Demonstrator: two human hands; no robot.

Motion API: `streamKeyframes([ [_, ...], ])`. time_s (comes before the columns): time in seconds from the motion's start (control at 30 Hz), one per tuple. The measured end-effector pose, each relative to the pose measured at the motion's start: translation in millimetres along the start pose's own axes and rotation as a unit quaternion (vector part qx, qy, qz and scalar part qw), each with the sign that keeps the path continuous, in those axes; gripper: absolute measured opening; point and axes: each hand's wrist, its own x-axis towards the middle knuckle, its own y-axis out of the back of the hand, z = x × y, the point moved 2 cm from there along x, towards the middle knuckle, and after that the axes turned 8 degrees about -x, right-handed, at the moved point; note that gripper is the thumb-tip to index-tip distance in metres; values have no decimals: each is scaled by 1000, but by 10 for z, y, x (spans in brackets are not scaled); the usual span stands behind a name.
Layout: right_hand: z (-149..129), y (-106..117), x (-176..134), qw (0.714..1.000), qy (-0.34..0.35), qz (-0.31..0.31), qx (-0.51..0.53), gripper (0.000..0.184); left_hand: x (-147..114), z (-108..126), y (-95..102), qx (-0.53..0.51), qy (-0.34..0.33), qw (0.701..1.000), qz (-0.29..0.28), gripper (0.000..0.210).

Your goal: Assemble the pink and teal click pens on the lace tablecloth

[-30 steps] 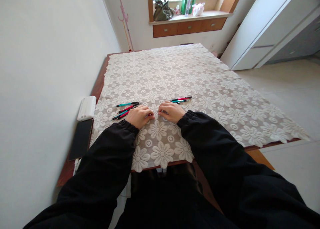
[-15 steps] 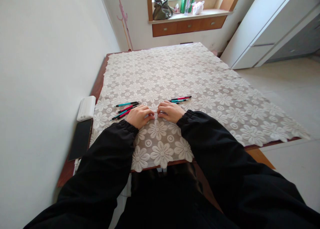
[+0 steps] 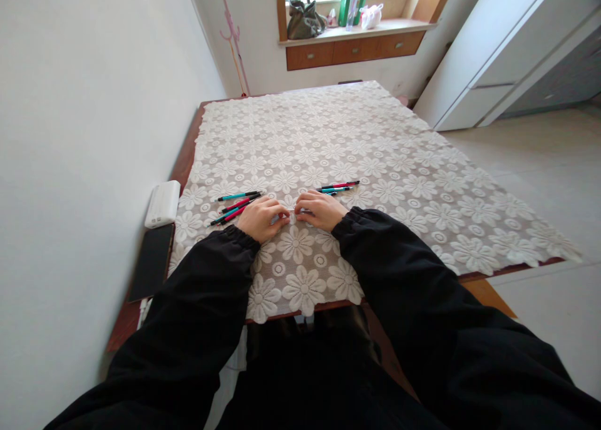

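My left hand (image 3: 263, 218) and my right hand (image 3: 321, 209) rest close together near the front of the table, fingers of both pinched. Between the fingertips shows a thin, pale piece (image 3: 292, 210), too small to make out. Beside my left hand lie several pens, among them a teal and black pen (image 3: 238, 196) and a red and black pen (image 3: 237, 205). Some of these pens run partly under or behind the hand. Just beyond my right hand lie a red and black pen (image 3: 341, 184) and a teal pen (image 3: 335, 190), partly hidden by the fingers.
A floral lace tablecloth (image 3: 328, 129) covers the wooden table. At the left edge are a white box-like device (image 3: 162, 203) and a dark flat panel (image 3: 151, 262), against the wall. A bag (image 3: 304, 19) and a green container (image 3: 348, 4) stand on the windowsill.
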Motion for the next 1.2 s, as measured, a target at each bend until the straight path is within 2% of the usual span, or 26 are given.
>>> streamKeyframes([
  [0.23, -16, 6, 0, 1000, -6, -2, -8, 9, 0, 55, 32, 2, 6, 1000, -11, 18],
  [1.2, -13, 6, -3, 1000, -7, -6, -3, 9, 9, 28, 18, -9, 14, 1000, -11, 17],
])
